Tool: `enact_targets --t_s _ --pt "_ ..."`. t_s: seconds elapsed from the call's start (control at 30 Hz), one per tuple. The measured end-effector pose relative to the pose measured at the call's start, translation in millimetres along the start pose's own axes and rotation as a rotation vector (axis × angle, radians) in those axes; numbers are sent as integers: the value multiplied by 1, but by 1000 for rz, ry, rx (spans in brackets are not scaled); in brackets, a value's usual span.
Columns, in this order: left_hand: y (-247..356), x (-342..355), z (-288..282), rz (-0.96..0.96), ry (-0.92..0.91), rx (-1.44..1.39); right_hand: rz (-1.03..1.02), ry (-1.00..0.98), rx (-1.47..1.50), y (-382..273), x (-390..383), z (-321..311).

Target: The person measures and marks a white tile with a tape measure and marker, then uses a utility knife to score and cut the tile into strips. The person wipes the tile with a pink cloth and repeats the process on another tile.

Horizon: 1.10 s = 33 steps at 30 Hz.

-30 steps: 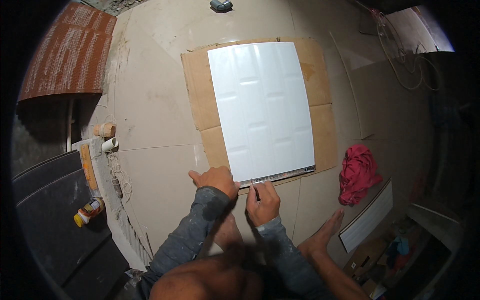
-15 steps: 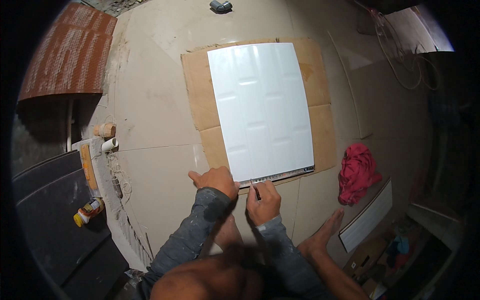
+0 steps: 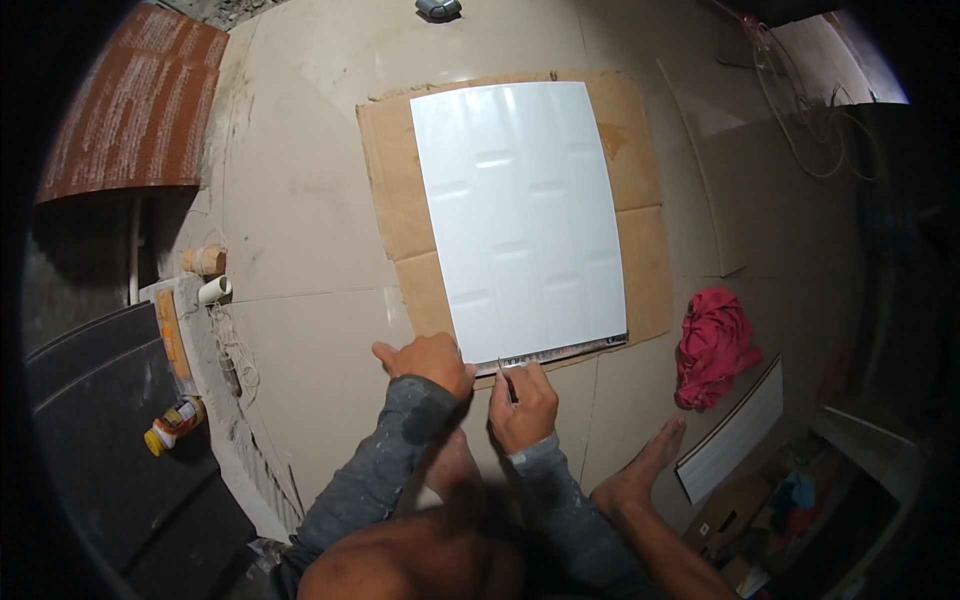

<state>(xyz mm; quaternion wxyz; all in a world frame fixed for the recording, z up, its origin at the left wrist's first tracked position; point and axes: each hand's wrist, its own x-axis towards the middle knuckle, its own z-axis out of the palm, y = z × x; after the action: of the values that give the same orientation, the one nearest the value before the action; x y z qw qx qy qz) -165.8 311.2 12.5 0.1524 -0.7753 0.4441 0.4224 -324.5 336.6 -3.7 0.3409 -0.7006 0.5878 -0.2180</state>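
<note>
A white glossy tile (image 3: 515, 215) with shallow raised dashes lies on a flat sheet of brown cardboard (image 3: 640, 240). Along its near edge runs a metal ruler (image 3: 570, 350) with dark markings. My left hand (image 3: 425, 363) is closed at the ruler's left end, by the tile's near left corner, one finger sticking out to the left. Just right of it, my right hand (image 3: 527, 405) pinches a thin, pencil-like stick, its tip against the ruler and tile edge. Most of that stick is hidden by my fingers.
A crumpled red cloth (image 3: 715, 345) lies to the right, near a white tile strip (image 3: 733, 432) and my bare foot (image 3: 650, 462). Leftward are a yellow-capped bottle (image 3: 175, 425), a white pipe piece (image 3: 215, 291) and brown corrugated sheets (image 3: 135, 105). A grey pipe elbow (image 3: 438, 10) sits far off.
The whole view has shifted very slightly. Both hands keep their places at the ruler, with the right hand's fingers moving only a little.
</note>
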Motion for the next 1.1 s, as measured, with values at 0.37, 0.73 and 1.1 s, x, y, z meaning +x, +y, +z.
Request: enact_targets --t_s 0.37,0.73,1.1 --pt "-2 0 4 24 20 6 15 -7 -3 -2 0 0" --pt "-9 -2 9 77 60 -45 -1 10 -2 0 -1 2" --pt "-10 -4 10 86 84 -60 0 18 -5 1 -2 2"
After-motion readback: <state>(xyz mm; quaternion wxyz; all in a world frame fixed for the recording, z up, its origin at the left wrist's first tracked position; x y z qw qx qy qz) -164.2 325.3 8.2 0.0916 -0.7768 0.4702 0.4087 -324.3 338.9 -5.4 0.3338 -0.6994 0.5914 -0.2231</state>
